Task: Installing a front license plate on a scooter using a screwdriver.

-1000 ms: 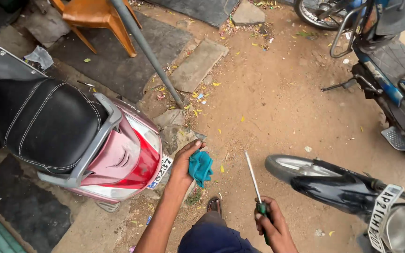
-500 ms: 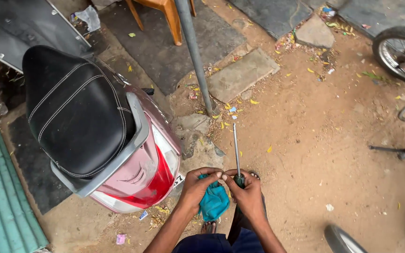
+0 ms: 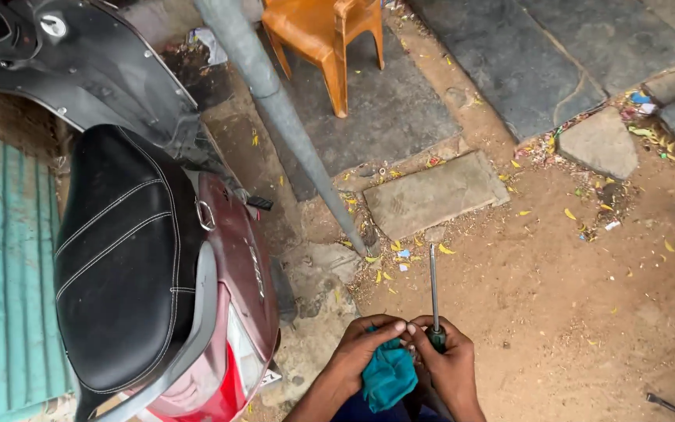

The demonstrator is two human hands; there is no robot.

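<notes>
Teal cloth [image 3: 388, 377] is bunched under my left hand [image 3: 362, 350], whose fingers curl over it and pinch its top edge right against my other hand. My right hand [image 3: 451, 361] is closed around the dark green handle of a long screwdriver [image 3: 433, 301], its thin metal shaft pointing straight away from me over the dirt ground [image 3: 572, 312]. Both hands are pressed together at the thumbs, low in front of me, with the cloth hanging between them. Just to my left stands a red scooter [image 3: 236, 312] with a black stitched seat [image 3: 123, 258], its tail end near my left forearm. A grey metal pole [image 3: 283, 117] slants down to the ground ahead of the screwdriver tip, beside a flat stone slab [image 3: 435, 195]. Farther off sits an orange plastic chair [image 3: 326, 35] on dark paving.
</notes>
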